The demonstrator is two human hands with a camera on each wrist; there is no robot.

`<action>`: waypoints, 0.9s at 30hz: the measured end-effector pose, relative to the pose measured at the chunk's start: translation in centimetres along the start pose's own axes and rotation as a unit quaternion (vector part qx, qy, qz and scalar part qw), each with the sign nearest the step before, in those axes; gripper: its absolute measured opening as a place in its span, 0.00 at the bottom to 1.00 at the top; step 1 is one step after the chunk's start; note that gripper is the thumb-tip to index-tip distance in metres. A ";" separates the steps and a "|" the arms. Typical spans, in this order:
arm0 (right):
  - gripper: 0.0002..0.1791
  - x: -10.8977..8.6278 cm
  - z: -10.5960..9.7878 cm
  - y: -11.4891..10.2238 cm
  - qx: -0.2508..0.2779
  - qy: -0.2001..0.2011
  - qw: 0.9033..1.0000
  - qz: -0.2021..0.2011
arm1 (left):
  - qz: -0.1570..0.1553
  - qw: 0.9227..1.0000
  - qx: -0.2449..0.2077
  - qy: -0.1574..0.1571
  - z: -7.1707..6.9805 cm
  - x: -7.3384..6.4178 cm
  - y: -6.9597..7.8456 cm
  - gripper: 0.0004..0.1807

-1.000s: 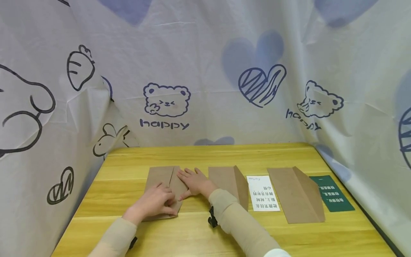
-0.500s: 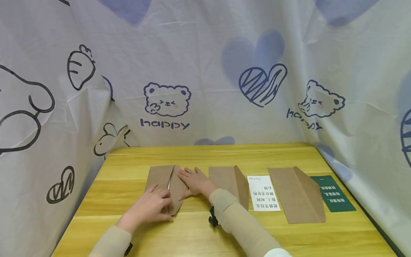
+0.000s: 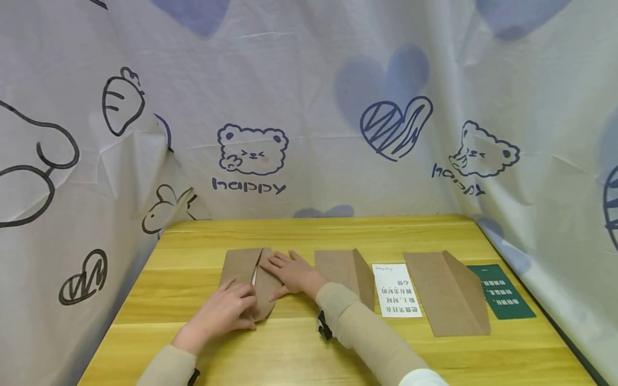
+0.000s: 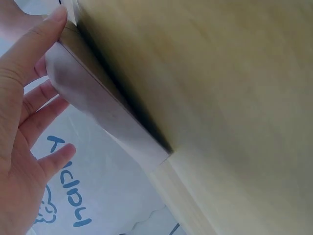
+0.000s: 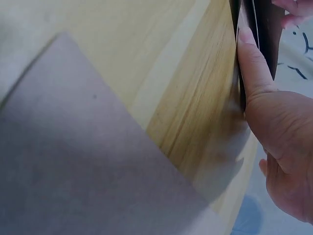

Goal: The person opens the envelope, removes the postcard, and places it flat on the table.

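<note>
A brown paper envelope [image 3: 240, 265] lies at the left of the table with its pointed flap [image 3: 266, 287] folded over. Between flap and body a narrow gap shows, with a white strip inside. My left hand [image 3: 224, 308] is at its near side, thumb and forefinger pinching the near edge. In the left wrist view the thumb [image 4: 57, 17] lies at the paper's edge, the other fingers spread loosely behind it. My right hand [image 3: 292, 273] rests with straight fingers on the flap's right part, fingertips toward the far edge.
To the right, on the wooden table [image 3: 309, 354], lie a second brown envelope [image 3: 335, 268], a white printed card [image 3: 397, 289], a third brown envelope [image 3: 434, 295] and a green printed card [image 3: 504, 292]. A patterned white curtain [image 3: 318, 161] surrounds the table.
My left hand has shifted left, and the gap beside the flap has widened to show white inside. My right fingertips have slid slightly left on the flap.
</note>
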State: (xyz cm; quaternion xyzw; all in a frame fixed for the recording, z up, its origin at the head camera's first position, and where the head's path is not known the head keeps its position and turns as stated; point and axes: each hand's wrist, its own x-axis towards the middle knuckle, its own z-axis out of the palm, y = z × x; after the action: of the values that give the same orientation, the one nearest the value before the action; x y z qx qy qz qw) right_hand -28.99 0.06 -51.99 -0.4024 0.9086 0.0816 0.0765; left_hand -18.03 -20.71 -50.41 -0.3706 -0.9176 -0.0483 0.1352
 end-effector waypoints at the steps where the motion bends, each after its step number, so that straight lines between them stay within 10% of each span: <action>1: 0.53 0.0 0.0 0.0 -0.004 0.002 1.000 -0.006 | -0.001 1.000 -0.001 0.002 0.0 0.0 0.0 0.20; 17: 0.43 -0.1 -0.4 -0.1 -0.046 0.020 0.993 -0.106 | -0.003 1.000 -0.009 -0.005 0.3 -0.5 0.1 0.20; 27: 0.35 -0.2 -1.3 -0.6 0.000 -0.035 0.992 -0.123 | 0.006 1.000 0.005 0.003 0.4 -0.5 0.1 0.21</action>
State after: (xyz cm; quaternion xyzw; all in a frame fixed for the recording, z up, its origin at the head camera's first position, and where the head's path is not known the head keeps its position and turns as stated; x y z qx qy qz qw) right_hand -28.45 -0.46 -50.77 -0.5078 0.8491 0.0857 0.1173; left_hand -17.69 -20.93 -50.90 -0.3756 -0.9150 -0.0437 0.1405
